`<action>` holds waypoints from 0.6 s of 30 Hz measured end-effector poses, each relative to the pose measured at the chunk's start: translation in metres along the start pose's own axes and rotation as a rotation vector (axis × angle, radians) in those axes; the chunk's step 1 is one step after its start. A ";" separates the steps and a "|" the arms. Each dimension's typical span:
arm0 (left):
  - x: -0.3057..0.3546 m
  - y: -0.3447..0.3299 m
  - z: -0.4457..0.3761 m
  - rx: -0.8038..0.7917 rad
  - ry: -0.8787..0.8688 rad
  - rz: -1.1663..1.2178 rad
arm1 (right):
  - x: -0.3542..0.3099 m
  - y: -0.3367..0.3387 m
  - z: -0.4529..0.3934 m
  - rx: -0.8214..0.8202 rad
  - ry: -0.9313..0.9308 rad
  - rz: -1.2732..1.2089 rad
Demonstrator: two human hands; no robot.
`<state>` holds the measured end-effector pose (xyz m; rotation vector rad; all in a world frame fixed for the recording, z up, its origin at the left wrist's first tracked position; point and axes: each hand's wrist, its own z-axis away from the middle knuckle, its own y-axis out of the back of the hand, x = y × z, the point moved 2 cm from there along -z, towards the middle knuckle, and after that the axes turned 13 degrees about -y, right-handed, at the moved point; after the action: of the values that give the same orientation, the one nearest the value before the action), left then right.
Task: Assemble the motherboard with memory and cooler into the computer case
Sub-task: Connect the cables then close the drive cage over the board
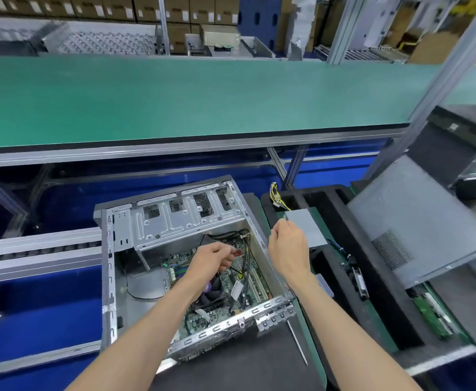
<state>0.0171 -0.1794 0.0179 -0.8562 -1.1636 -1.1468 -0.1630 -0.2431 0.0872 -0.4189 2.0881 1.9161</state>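
Working inside the computer case (174, 218), the left hand (212, 256) pinches a small red connector (238, 253) on a thin cable above the motherboard (232, 280); the right hand (287, 244) hovers over the case's right wall with fingers curled, and whether it holds anything cannot be told

The green, component-dense motherboard already lies flat in the case floor, and the dark round-finned cooler (212, 294) sits on it near the case rear. Memory seating cannot be confirmed. Judged remaining: cable connection and routing of the loose black cables (245, 258)

The case is bare stamped sheet steel, ribbed and perforated. Right of the case, a black foam tray (352, 249) holds a plain grey metal box (307, 227). A slim metal rod (297, 344) lies on the counter (231, 362) beside the case's rear corner
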 end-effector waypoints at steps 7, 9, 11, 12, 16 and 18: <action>0.027 -0.036 -0.008 -0.086 -0.204 -0.160 | 0.018 0.000 0.001 0.016 -0.123 -0.019; 0.033 -0.040 -0.013 -0.092 -0.214 -0.196 | 0.030 0.004 -0.003 0.025 -0.205 0.004; 0.037 -0.038 -0.018 -0.101 -0.208 -0.229 | 0.043 0.008 -0.007 0.029 -0.283 0.040; 0.038 -0.036 -0.020 -0.106 -0.209 -0.252 | 0.047 0.009 -0.008 0.025 -0.309 0.060; 0.036 -0.019 -0.025 -0.108 -0.223 -0.440 | 0.044 0.009 -0.009 0.009 -0.273 0.009; 0.033 -0.009 -0.026 -0.116 -0.229 -0.535 | 0.029 0.008 -0.006 0.026 -0.183 -0.016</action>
<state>0.0151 -0.2134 0.0442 -0.7998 -1.5861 -1.5915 -0.1929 -0.2494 0.0841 -0.2439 1.9832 1.8414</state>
